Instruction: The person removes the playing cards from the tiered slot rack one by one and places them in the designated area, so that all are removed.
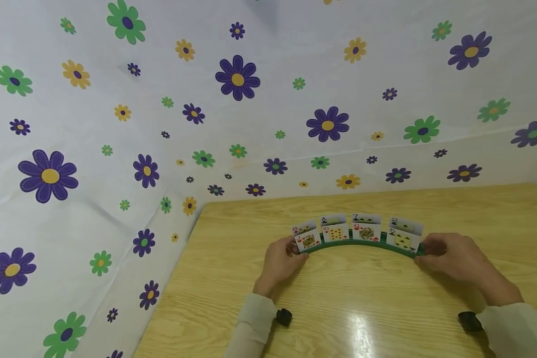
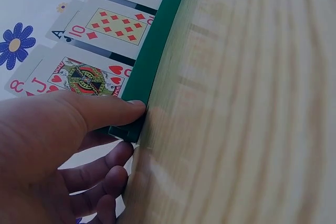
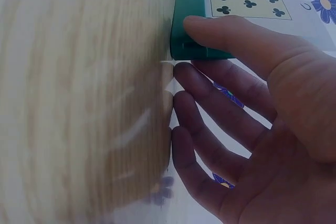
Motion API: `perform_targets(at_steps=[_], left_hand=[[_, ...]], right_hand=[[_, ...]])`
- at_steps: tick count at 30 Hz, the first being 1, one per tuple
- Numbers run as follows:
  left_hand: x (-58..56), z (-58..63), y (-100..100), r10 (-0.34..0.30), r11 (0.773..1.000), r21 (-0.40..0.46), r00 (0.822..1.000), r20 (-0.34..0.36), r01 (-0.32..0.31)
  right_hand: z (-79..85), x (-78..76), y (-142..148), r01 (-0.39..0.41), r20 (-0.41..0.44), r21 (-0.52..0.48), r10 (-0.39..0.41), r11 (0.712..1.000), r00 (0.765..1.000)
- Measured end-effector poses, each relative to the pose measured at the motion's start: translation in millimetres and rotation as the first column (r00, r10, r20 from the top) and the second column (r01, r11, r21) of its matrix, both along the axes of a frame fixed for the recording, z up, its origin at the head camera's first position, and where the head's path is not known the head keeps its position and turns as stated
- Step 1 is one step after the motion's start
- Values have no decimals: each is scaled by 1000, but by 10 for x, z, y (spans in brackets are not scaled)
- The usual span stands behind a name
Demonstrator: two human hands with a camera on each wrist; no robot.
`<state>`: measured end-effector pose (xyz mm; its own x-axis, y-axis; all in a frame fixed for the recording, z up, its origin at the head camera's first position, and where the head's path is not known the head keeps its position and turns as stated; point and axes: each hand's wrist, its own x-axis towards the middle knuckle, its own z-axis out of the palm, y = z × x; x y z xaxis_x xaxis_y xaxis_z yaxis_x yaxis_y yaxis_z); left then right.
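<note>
Cards stand in a curved green holder on the surface.
Left grip pinches the holder's left end beside the jack of hearts; right grip pinches its right end beside the five of clubs.

The table looks glossy wood, the holder smooth plastic, the cards paper.
</note>
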<state>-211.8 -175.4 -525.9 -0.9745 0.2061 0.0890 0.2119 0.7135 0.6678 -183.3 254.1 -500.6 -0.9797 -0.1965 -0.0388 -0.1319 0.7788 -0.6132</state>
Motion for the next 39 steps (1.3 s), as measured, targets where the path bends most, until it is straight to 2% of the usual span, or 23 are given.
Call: perform_targets(at_steps=[13,20,25,31,39], left_hand=[[70,10,-22,6,1000,-23,1000,-1,-6],[73,5,-19,-10,1000,-15,1000,-23,9],[56,21,-15,-21,1000,-8,999,-27,21],[43,19,-2,-29,1000,-14,999,-18,29],[46,43,19,-25,1000,2,1000,-11,25]], right_hand=[[52,39,-50,-30,2,16,30,999,1000],[306,138,6,11,-20,64,-9,998,1000],[507,230,-14,23,-107,111,-11,994,994],[656,312,-152,66,-241,146,-30,987,970],[659,306,-237,94,-249,137,-57,986,967]])
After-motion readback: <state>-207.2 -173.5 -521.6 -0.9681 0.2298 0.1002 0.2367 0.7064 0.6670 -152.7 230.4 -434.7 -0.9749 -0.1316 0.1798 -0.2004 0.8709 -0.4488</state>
